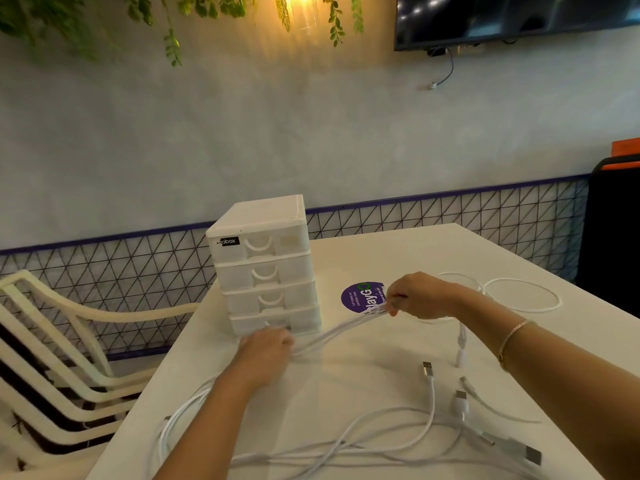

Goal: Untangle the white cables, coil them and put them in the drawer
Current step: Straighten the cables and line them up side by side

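Note:
A bundle of white cable strands (337,332) is stretched in the air between my two hands. My left hand (265,351) grips its lower end just in front of the white drawer unit (266,265), whose drawers are all closed. My right hand (417,296) pinches the upper end above the table. More white cables (346,448) with USB plugs lie tangled on the near part of the table. Another white cable (523,294) lies looped behind my right wrist.
The white table (398,251) carries a round purple sticker (362,296) beside the drawer unit. Stacked cream chairs (59,341) stand at the left. A black and orange object (613,230) stands at the far right by the wall.

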